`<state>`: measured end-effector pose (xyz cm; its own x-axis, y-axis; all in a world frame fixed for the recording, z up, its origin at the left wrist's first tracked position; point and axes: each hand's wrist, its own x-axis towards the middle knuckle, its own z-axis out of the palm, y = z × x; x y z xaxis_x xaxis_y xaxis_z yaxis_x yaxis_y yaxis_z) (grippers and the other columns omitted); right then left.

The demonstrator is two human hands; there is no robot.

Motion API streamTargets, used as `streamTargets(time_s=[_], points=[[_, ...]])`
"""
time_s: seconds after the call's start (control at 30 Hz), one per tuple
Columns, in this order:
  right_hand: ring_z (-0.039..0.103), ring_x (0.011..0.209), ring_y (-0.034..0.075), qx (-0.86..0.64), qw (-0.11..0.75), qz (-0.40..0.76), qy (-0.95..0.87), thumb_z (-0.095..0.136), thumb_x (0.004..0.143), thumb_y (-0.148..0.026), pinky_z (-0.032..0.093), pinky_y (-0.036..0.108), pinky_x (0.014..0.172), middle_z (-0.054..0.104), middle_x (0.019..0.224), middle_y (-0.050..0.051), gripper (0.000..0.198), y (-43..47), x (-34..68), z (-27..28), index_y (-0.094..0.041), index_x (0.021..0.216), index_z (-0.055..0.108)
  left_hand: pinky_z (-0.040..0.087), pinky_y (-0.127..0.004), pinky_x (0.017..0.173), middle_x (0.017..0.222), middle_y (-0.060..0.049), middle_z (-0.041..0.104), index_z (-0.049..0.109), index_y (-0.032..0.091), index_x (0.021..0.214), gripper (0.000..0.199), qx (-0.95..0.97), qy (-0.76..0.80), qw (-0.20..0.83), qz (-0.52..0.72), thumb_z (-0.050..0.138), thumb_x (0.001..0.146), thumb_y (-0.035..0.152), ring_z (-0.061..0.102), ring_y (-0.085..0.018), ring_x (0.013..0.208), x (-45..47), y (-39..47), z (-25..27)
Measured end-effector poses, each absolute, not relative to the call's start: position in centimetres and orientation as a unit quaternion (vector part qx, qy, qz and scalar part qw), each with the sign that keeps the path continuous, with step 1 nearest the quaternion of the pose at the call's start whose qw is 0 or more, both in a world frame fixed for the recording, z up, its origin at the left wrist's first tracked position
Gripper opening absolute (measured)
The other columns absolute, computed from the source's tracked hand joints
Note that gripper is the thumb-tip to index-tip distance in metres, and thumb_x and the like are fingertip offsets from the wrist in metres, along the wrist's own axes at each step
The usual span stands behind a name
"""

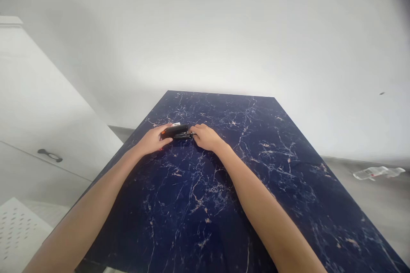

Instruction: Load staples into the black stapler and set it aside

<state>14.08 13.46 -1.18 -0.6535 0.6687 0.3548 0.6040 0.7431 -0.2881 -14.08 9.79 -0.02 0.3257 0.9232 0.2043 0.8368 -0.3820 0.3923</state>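
A black stapler [180, 132] with a bit of orange at its left end is held over the far half of the dark blue table. Its upper and lower arms are spread slightly apart towards the right. My left hand [155, 139] is closed around the stapler's left end, thumb on the near side. At its right end, my right hand [205, 136] has its fingers curled in a pinch on a thin part there, which the fingers mostly hide. Just behind the stapler a small white piece [176, 124] shows, perhaps a label or paper.
The marble-patterned table [198, 204] reaches to a pale wall [224, 30]. A white cabinet [48, 106] with a dark handle [50, 155] stands on the left, above a white perforated item [16, 234]. On the floor at right lies a clear plastic bottle [371, 173].
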Motion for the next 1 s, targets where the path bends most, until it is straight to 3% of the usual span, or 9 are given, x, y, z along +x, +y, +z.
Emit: streamTargets(time_s=[0.2, 0.33, 0.43, 0.53, 0.7, 0.87, 1.0], points=[[0.061, 0.087, 0.022, -0.371, 0.217, 0.095, -0.898, 0.056, 0.091, -0.018, 0.044, 0.03, 0.079, 0.07, 0.096, 0.005, 0.021, 13.9, 14.8, -0.7, -0.022, 0.109, 0.064, 0.048, -0.043, 0.105, 0.147, -0.008, 0.058, 0.05, 0.028, 0.149, 0.062, 0.804, 0.552, 0.095, 0.197, 0.057, 0.092, 0.053, 0.059, -0.033, 0.128, -14.1, 9.7, 0.4], [0.063, 0.078, 0.017, -0.424, 0.333, 0.205, -0.817, 0.056, 0.095, -0.031, 0.045, 0.026, 0.075, 0.071, 0.089, 0.001, 0.012, 14.4, 15.4, -0.9, -0.023, 0.101, 0.062, 0.05, -0.042, 0.101, 0.141, -0.007, 0.062, 0.055, 0.027, 0.143, 0.06, 0.79, 0.569, 0.085, 0.211, 0.061, 0.09, 0.054, 0.062, -0.032, 0.123, -14.2, 9.6, 0.2], [0.062, 0.072, 0.017, -0.501, 0.413, 0.197, -0.735, 0.05, 0.098, -0.035, 0.046, 0.027, 0.072, 0.07, 0.083, 0.001, 0.018, 14.8, 15.6, -0.6, -0.023, 0.102, 0.063, 0.051, -0.043, 0.1, 0.135, -0.008, 0.066, 0.063, 0.025, 0.131, 0.056, 0.769, 0.594, 0.041, 0.234, 0.067, 0.086, 0.057, 0.062, -0.033, 0.122, -14.1, 9.8, -0.1], [0.065, 0.077, 0.02, -0.552, 0.379, 0.183, -0.72, 0.054, 0.095, -0.027, 0.048, 0.03, 0.077, 0.072, 0.085, 0.003, 0.016, 15.1, 15.5, -0.5, -0.024, 0.103, 0.066, 0.053, -0.043, 0.095, 0.129, -0.008, 0.069, 0.067, 0.025, 0.12, 0.048, 0.753, 0.61, 0.016, 0.244, 0.069, 0.084, 0.057, 0.064, -0.033, 0.116, -14.0, 9.9, -0.3], [0.07, 0.088, 0.019, -0.545, 0.351, 0.26, -0.716, 0.055, 0.09, -0.017, 0.052, 0.033, 0.089, 0.075, 0.11, 0.005, 0.029, 14.8, 13.7, -1.8, -0.025, 0.116, 0.067, 0.054, -0.038, 0.087, 0.13, -0.007, 0.067, 0.064, 0.025, 0.119, 0.043, 0.743, 0.611, 0.041, 0.268, 0.071, 0.084, 0.049, 0.068, -0.029, 0.107, -13.7, 9.9, -0.7], [0.07, 0.093, 0.017, -0.482, 0.359, 0.277, -0.75, 0.056, 0.089, -0.015, 0.052, 0.031, 0.093, 0.075, 0.113, 0.003, 0.032, 13.3, 11.2, -2.5, -0.025, 0.117, 0.067, 0.053, -0.038, 0.094, 0.133, -0.008, 0.063, 0.062, 0.024, 0.121, 0.043, 0.749, 0.592, 0.032, 0.296, 0.069, 0.086, 0.048, 0.067, -0.028, 0.109, -13.8, 9.8, -1.2], [0.069, 0.082, 0.016, -0.483, 0.382, 0.245, -0.749, 0.058, 0.088, -0.017, 0.053, 0.032, 0.088, 0.074, 0.112, 0.004, 0.031, 12.1, 10.1, -2.5, -0.023, 0.118, 0.066, 0.05, -0.04, 0.101, 0.138, -0.009, 0.057, 0.063, 0.022, 0.117, 0.031, 0.695, 0.615, -0.017, 0.373, 0.055, 0.096, 0.041, 0.065, -0.026, 0.109, -14.5, 10.0, -1.3]])
